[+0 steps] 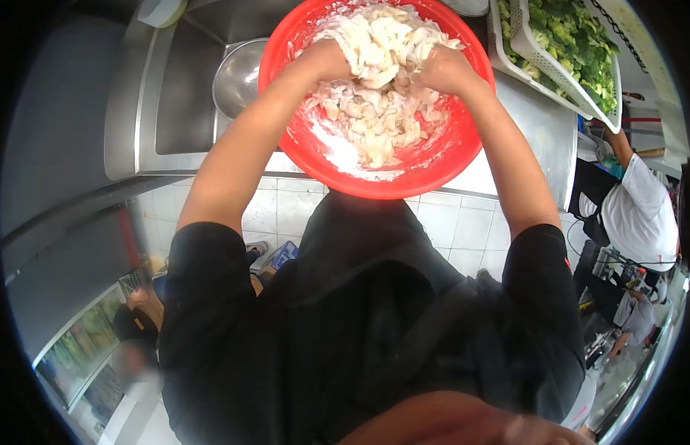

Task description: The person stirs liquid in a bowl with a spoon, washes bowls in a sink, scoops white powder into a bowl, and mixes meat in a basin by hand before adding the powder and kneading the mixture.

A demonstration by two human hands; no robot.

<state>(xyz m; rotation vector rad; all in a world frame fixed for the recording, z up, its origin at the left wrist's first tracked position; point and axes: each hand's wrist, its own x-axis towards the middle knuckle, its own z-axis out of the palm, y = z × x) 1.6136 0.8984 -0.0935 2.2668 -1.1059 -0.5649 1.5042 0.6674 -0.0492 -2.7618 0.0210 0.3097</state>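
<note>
A large red plastic basin (pixel 375 185) holds pale raw meat pieces (pixel 382 130) coated in wet white flour or starch. White powder is smeared on its inner wall. My left hand (pixel 329 61) is dug into a heaped clump of the pieces from the left, its fingers mostly hidden under them. From the right, my right hand (pixel 443 70) grips the same clump, with fingers curled into it and partly covered. Between the two hands the clump stands higher than the pieces lying nearer to me.
Left of the basin is a steel sink (pixel 183 111) with a round metal bowl (pixel 240 78) in it. White baskets of broccoli (pixel 571 44) stand at the right on the steel counter (pixel 534 141). Other people, one in a white shirt (pixel 642 215), are at the right; another person is lower left.
</note>
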